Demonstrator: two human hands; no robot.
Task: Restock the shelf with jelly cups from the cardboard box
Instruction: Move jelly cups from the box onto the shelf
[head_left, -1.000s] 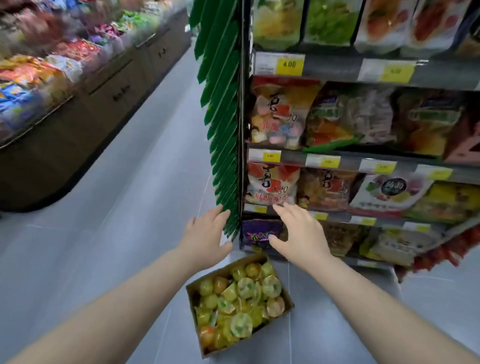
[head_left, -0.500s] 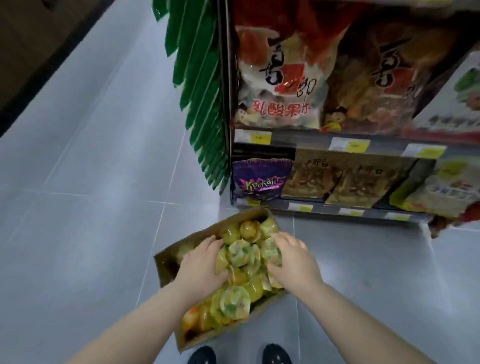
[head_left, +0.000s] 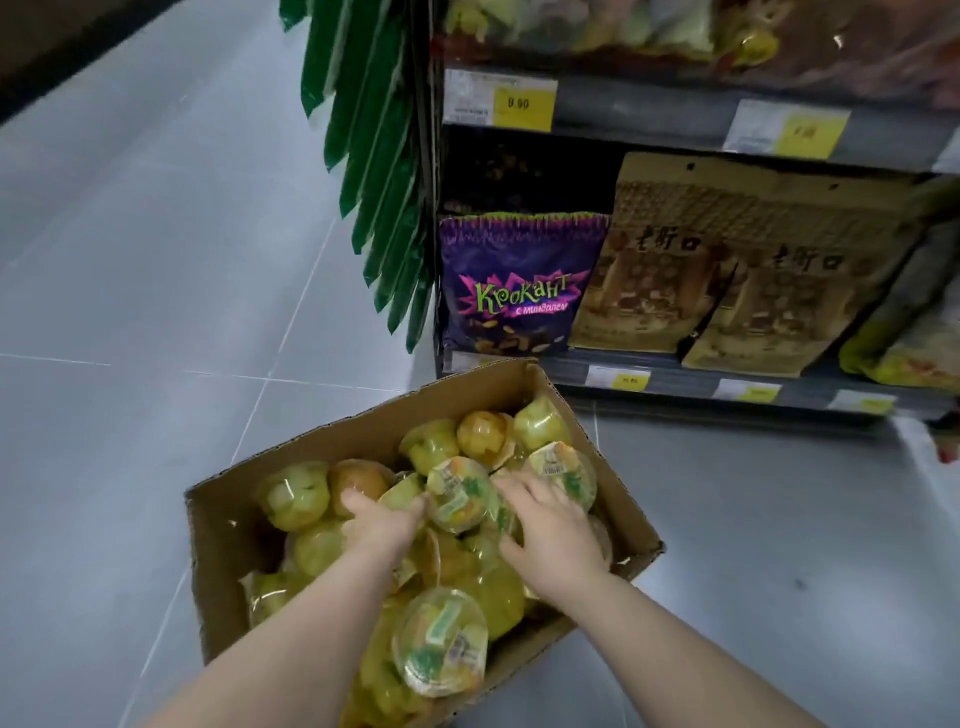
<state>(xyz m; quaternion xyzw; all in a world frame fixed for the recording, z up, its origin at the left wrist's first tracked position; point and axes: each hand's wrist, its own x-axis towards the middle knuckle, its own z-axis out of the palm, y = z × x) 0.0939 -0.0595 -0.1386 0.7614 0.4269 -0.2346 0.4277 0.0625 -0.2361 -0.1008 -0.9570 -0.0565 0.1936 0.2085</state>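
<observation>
1. The grey tiled floor (head_left: 156, 260) is filling the left side and the lower right of the view.
2. The shelf (head_left: 649, 109) is standing at the upper right, with yellow price tags (head_left: 522, 106) sitting along its front edges.
3. The cardboard box (head_left: 223, 545) is lying open on the floor, just in front of the lowest level of the shelf and turned at an angle to it.
4. A strip of green packets (head_left: 374, 156) is hanging down the left end of the shelf.
5. Two brown bags (head_left: 665, 260) are leaning on the lowest level, and a purple bag (head_left: 519, 291) is standing just beside them on the left.
6. The jelly cups (head_left: 296, 496), yellow and orange, are lying in a loose heap inside the box, some on their sides and some showing their printed lids.
7. The right hand (head_left: 553, 535) is resting on the heap with its fingers spread flat over the cups and gripping nothing.
8. The left hand (head_left: 382, 525) is reaching into the heap. Its fingertips are partly hidden among the cups, so one cannot tell if it is gripping one.
9. One lidded cup (head_left: 457, 493) is lying between the two hands.
</observation>
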